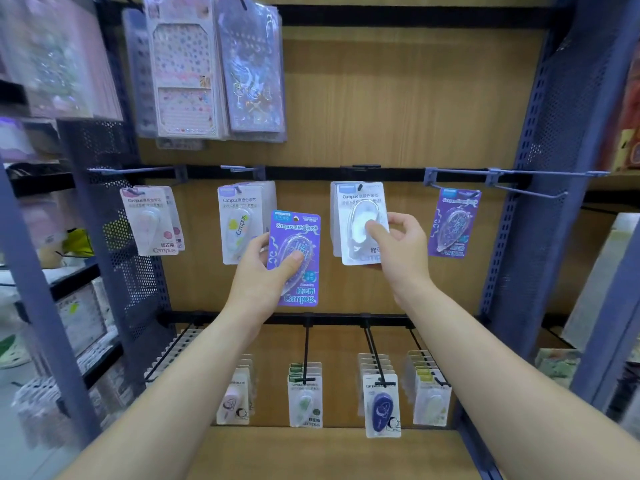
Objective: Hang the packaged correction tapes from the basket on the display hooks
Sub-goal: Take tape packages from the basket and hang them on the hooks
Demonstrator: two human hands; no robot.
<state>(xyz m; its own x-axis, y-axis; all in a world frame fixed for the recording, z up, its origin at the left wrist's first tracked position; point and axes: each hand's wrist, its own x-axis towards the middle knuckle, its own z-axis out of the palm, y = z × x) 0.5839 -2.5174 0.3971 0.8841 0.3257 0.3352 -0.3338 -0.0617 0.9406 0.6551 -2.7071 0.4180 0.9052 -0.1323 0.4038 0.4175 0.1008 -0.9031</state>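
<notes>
Left hand: our left hand (258, 271) is clamped on a purple correction tape pack (294, 258), thumb on the blister, held off the rack in front of the middle rail (311, 173) and not on any hook.
Right hand: our right hand (398, 247) is pinched on the white pack (360, 223) hanging third along that rail, thumb pressed on its bubble.
Room to move: loads of bare wood backboard (398, 105) above the middle rail towards the top right corner, so plenty of space up there.
Free hooks: the empty hooks (533, 194) at the right end of the rail poke out just over the hung purple pack (453, 223), close to the perforated blue upright (554, 140).
In the way: the yellow-print pack (239, 223) hangs right behind our left fingers, and a pink pack (150, 220) sits at the left end.
Up top: sticker sheets (207, 71) dangle from the top left corner.
Down low: bottom rail hooks (375, 355) carry rows of packs, including a navy tape pack (381, 407).
Writing: "Campus" on nearly every card plus Chinese characters; the small print's too blurry for us.
Basket: can't see it from here.
</notes>
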